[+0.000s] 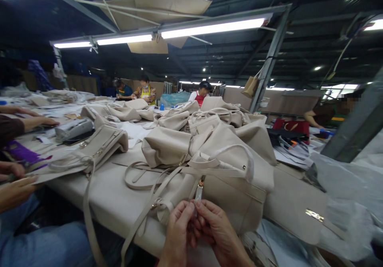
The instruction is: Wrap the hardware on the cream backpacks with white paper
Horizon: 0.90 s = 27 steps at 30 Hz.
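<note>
- Left hand and right hand are hiding the lower end of a slim, pale, glossy tab;
- both are pinching it, nearly closed;
- a beige leather handbag is lying just beyond them.

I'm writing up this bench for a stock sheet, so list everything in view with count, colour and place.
Table: one, pale, centre
Bags: several overlapping, beige, on table
Tab: one, pale, between the hands
Plate: one, gold, right
Cloth: one, purple, left
Red item: one, dark red, right
Plastic: count unclear, clear, right
Paper bag: one, brown, hanging right
Posts: at least two, grey, right
Lamps: at least three, white, overhead
People: four, mixed clothing, back and right
Co-workers' hands: at least three, bare, left
Left hand: one, bare, bottom centre
Right hand: one, bare, bottom centre
</note>
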Motion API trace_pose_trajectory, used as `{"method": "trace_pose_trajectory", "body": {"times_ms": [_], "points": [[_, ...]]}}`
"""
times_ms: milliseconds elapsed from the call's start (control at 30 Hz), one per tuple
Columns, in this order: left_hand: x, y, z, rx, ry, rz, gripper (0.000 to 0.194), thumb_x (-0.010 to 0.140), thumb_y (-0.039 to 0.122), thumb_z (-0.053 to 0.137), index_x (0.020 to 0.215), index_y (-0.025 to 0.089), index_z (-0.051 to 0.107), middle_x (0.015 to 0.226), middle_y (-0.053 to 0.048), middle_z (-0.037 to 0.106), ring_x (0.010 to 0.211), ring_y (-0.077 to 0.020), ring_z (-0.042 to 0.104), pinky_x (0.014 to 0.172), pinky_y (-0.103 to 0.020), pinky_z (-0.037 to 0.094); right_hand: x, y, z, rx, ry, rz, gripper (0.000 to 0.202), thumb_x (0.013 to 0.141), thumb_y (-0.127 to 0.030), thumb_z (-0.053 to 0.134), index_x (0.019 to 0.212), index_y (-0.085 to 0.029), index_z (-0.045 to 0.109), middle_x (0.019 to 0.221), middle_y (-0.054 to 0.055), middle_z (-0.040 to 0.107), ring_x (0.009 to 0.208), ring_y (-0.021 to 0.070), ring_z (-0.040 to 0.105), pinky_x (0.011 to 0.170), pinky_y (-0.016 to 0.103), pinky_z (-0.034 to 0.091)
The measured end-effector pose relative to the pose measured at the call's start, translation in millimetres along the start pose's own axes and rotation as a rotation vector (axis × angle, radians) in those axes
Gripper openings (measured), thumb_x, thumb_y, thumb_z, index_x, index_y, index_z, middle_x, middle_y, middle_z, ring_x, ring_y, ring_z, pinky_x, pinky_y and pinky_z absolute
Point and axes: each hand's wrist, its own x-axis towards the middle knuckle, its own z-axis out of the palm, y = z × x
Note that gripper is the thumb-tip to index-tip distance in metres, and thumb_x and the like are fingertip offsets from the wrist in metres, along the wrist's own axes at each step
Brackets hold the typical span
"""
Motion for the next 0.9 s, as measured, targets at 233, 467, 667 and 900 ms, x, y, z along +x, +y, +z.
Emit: {"method": "trace_pose_trajectory", "body": {"times_ms": [233,467,667,900], "points": [[-1.0,3.0,-0.5,0.166,0.019,0.039,0.05,0.067,0.063,0.074,0.071,0.016,0.057,0.052,0.004,0.056,0.037,-0.0042,0.042,0.033,-0.014,0.029,-4.8,-3.5,2.9,0.006,0.016,-0.029,0.054,0.057,-0.06,0.084,0.058,-0.016,0.053,0.044,-0.01,0.038,0.035,0.0019,0.031,0.035,0.016,0.021],[3.5,21.0,-2.0,0.427,0.018,0.127,0.047,0.073,0.061,0.068,0.076,0.015,0.065,0.062,-0.002,0.065,0.056,-0.0115,0.057,0.05,-0.019,0.042,-7.0,-2.5,-11.2,-0.071,0.085,-0.085,0.059,0.059,-0.062,0.082,0.093,-0.014,0.073,0.047,-0.009,0.044,0.036,0.0011,0.022,0.035,0.016,0.016],[13.4,25.0,2.5,0.485,0.032,0.076,0.044,0.066,0.056,0.074,0.076,0.014,0.065,0.066,-0.003,0.069,0.054,-0.0121,0.058,0.047,-0.02,0.039,-9.0,-9.1,-28.8,-0.315,0.256,-0.203,0.067,0.069,-0.061,0.072,0.115,-0.013,0.07,0.052,-0.005,0.055,0.04,0.0067,0.038,0.04,0.02,0.03],[15.9,21.0,7.0,0.382,0.036,0.027,0.045,0.061,0.056,0.079,0.073,0.015,0.062,0.063,-0.003,0.069,0.052,-0.0119,0.06,0.047,-0.019,0.041,0.2,-28.4,-27.5,-0.801,0.312,-0.599,0.035,0.085,-0.043,0.056,0.103,-0.021,0.076,0.086,0.005,0.075,0.08,0.0205,0.069,0.077,0.028,0.052]]}}
